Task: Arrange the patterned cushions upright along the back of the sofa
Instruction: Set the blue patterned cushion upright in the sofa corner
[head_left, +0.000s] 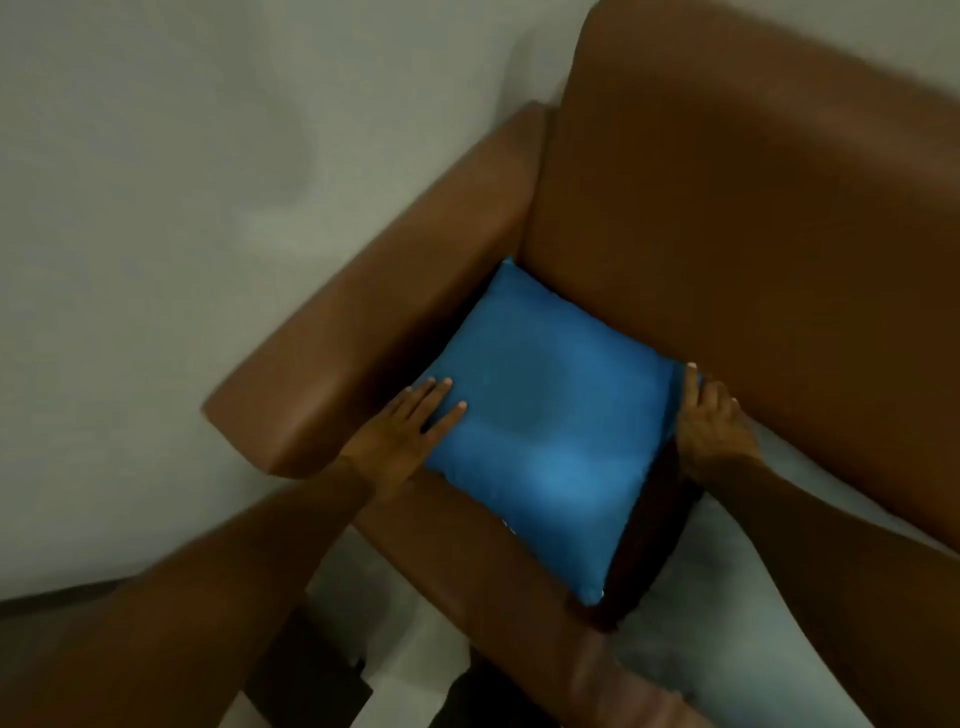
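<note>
Square blue cushion (545, 415) — smooth brown sofa (727, 218)

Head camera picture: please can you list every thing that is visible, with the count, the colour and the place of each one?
cushion: one, plain blue on the visible face, in the corner of the sofa seat, its far edge against the backrest and its left side next to the armrest.
sofa: one, brown, leather-like, fills the right and centre of the view; one armrest shows on the left.
pale object: one, light grey-white, on the seat to the right of the cushion; too blurred to identify.
wall: pale grey, behind and left of the sofa.
left hand: flat on the cushion's left edge, fingers spread.
right hand: gripping the cushion's right edge.
</note>
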